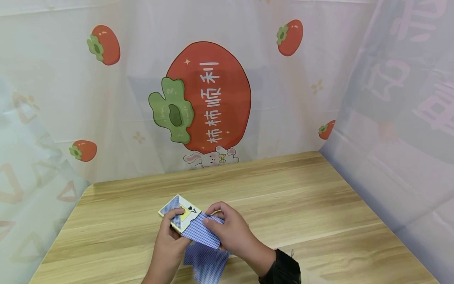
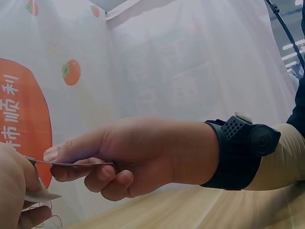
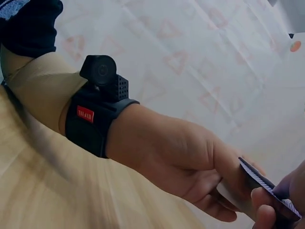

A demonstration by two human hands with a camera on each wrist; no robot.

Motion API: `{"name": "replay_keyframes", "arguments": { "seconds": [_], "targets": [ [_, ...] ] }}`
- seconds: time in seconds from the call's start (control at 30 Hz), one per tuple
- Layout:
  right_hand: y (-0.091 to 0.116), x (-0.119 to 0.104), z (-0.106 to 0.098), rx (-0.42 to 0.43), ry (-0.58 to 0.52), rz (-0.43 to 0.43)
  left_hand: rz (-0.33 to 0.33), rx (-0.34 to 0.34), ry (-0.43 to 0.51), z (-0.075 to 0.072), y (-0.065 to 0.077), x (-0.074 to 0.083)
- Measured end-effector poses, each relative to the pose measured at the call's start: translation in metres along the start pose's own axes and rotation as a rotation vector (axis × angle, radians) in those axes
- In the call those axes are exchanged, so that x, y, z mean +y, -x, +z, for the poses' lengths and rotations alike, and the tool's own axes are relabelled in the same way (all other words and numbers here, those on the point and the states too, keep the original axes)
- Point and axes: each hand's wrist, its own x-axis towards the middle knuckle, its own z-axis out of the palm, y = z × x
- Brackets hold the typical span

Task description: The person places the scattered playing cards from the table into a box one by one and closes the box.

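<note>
**Holding a playing-card box end to end with blue-backed cards, two-handed**

Holding the box tilted above the near, left-of-middle part of the wood-grain table, with the grip of the left hand pinched on it and the thumb lying across the printed top face. Showing on that face a black "A" and a spade on white, with a yellow square in the middle and a blue pattern to the left.

Pinching the blue-backed cards between thumb and fingers of the right hand, with the thumb on top. Meeting the box at its right end (overlapping it or partly inside, impossible to tell which). Edge-on in the left wrist view, quite thin, too thin for a count.

Below the hands and nearer, more loose cards in the same blue pattern, overlapping one another and cut off by the near edge of the head view. Around the right wrist, a black strap with a small camera. On the far side, a white fabric backdrop with a big red persimmon print above a small rabbit print.
</note>
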Motion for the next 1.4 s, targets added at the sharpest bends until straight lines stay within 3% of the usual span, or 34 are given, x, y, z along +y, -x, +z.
{"name": "replay_keyframes", "arguments": {
  "seconds": [0.33,0.6,0.73,1.0,1.13,1.23,1.4],
  "targets": [
    [0.001,0.001,0.004,0.012,-0.056,-0.016,-0.018,0.064,-0.038,0.001,0.002,0.001],
    [0.001,0.002,0.006,0.019,-0.129,-0.005,-0.032,0.009,-0.037,0.000,0.004,0.001],
    [0.002,-0.002,0.004,-0.088,-0.172,-0.016,-0.051,0.001,-0.048,0.001,0.005,0.001],
    [-0.002,-0.007,-0.018,-0.423,-0.114,-0.084,-0.016,-0.014,0.008,0.001,0.003,0.002],
    [-0.006,-0.008,-0.025,-0.518,-0.110,-0.120,-0.011,-0.013,0.030,0.000,0.003,0.003],
    [-0.006,-0.008,-0.027,-0.487,-0.041,-0.142,-0.020,-0.026,0.048,0.000,0.004,0.005],
    [-0.007,-0.008,-0.025,-0.261,0.195,-0.232,-0.028,-0.103,0.085,0.003,0.009,0.007]
  ]
}}
